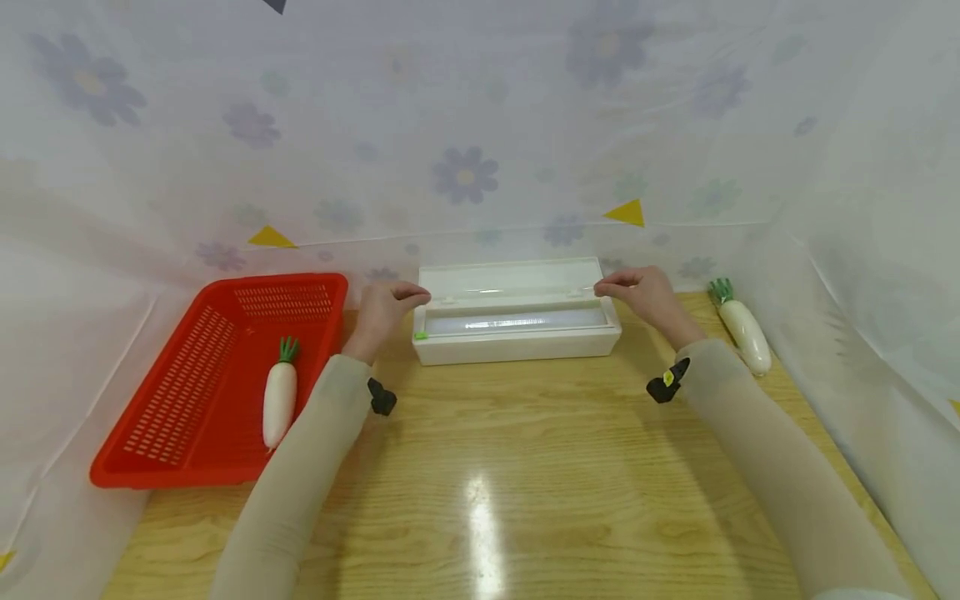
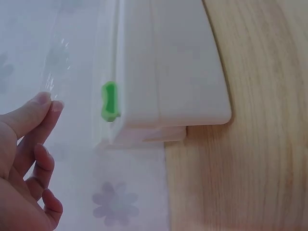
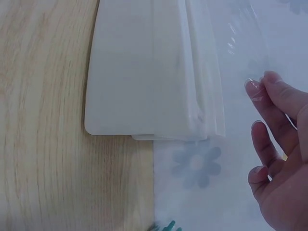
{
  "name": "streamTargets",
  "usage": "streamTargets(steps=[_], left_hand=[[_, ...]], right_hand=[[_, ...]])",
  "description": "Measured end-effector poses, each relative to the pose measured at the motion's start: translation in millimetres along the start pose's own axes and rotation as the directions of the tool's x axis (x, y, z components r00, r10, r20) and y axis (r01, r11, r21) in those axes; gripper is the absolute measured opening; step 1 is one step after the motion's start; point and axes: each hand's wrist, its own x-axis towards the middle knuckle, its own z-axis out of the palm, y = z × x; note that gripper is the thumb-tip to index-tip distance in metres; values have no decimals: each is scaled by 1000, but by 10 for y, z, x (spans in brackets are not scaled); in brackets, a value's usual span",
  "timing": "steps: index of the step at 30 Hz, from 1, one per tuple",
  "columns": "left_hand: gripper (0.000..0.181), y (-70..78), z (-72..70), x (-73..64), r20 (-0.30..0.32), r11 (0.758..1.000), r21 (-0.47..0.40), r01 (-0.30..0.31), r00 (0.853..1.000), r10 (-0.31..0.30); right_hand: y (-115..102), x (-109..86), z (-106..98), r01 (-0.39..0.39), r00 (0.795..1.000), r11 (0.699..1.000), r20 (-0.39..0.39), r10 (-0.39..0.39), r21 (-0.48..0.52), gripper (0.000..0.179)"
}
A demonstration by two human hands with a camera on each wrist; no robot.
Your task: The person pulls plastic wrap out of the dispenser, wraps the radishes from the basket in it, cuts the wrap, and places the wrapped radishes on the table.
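Note:
A white cling film dispenser (image 1: 517,345) stands at the back of the table with its lid (image 1: 510,273) raised and a film roll (image 1: 517,322) inside. My left hand (image 1: 384,315) pinches one corner of the clear cling film (image 2: 57,62) between thumb and forefinger, just past the box's left end. On the other side, my right hand (image 1: 647,300) pinches the opposite corner the same way. The film spans between both hands above the box. A green slider (image 2: 110,101) sits at the box's left front edge.
A red plastic basket (image 1: 217,477) stands at the left, holding a white radish (image 1: 280,404) with a green top. Another white radish (image 1: 745,335), glossy, lies at the table's right edge. Flower-patterned sheeting (image 1: 465,125) encloses the wooden table (image 1: 420,500) at the back and sides.

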Motion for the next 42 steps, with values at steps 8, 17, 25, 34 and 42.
streamTargets(steps=[8,17,25,34,42], left_hand=[[28,62,-131,39,4,999,41,24,1000,-24],[29,208,-243,24,-23,999,11,-39,999,39],[23,326,-351,-2,-51,993,0,-120,992,120],[24,472,-462,-23,-75,989,-54,-136,988,132],[25,594,-566,-68,-54,987,-40,-156,987,153]], right_hand=[[-94,3,-89,47,998,999,-44,-47,-3,46],[-265,-35,-208,93,993,995,-71,-96,-46,47],[-376,-37,-290,112,991,993,-71,-115,-40,46],[-527,-93,-411,152,981,988,-120,-151,2,43],[-633,-148,-491,166,975,986,-149,-165,-1,40]])
